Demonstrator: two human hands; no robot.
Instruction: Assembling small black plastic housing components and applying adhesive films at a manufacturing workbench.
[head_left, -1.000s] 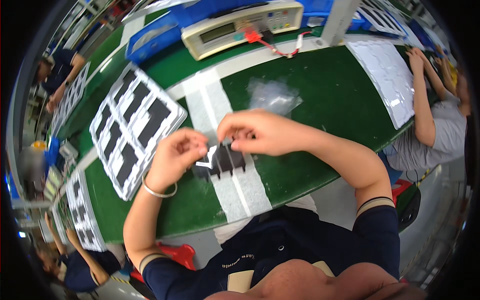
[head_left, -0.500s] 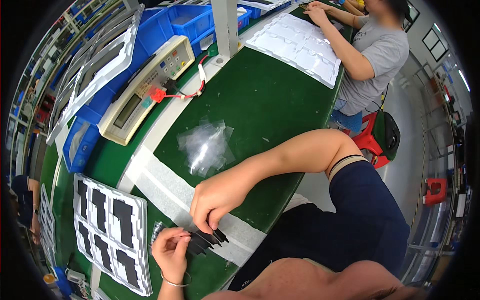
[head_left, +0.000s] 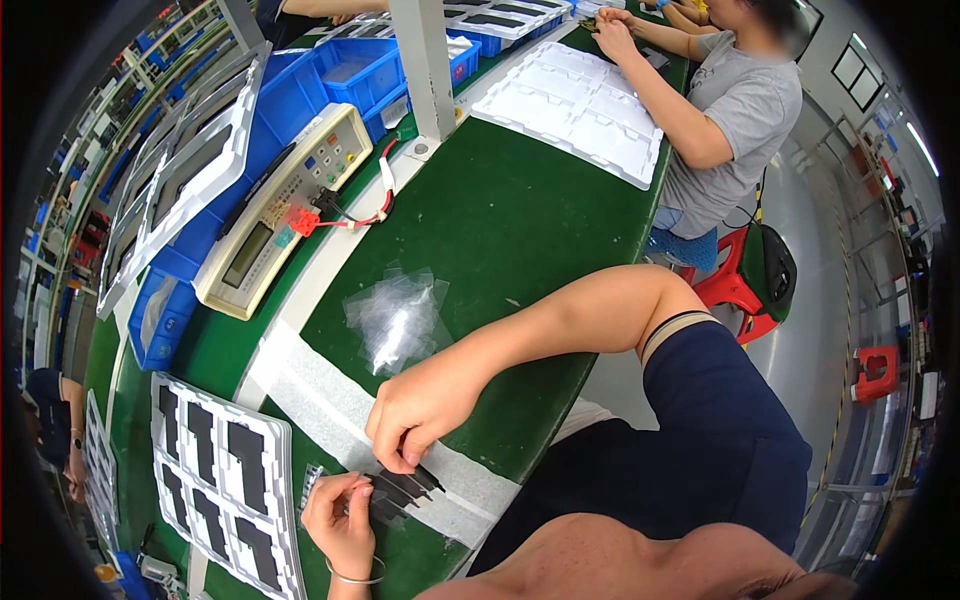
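Several thin black strips [head_left: 400,488] lie side by side on a pale cloth band [head_left: 465,495] across the green table. My right hand [head_left: 425,408] reaches over them from the right, its thumb and fingers pinched on the end of a black strip. At the strips' left end is my left hand [head_left: 338,515], wearing a bracelet, thumb and fingertips pressed together. What that pinch holds is too small to make out. To the left, a white tray [head_left: 225,400] carries black L-shaped pieces in its recesses. Beyond my right hand sits a loose pile of clear film sheets [head_left: 395,315].
A beige test meter [head_left: 280,220] with red leads stands left of a metal post [head_left: 422,70]. Blue bins [head_left: 360,70] and leaning white trays [head_left: 190,160] line the back. At the right, a co-worker [head_left: 735,100] sits beside another white tray [head_left: 570,110]; a red stool [head_left: 735,280] is behind.
The whole view has shifted slightly, showing more at the top, including another person's arm. Both hands stay at the black strips; the right hand has shifted a little over them.
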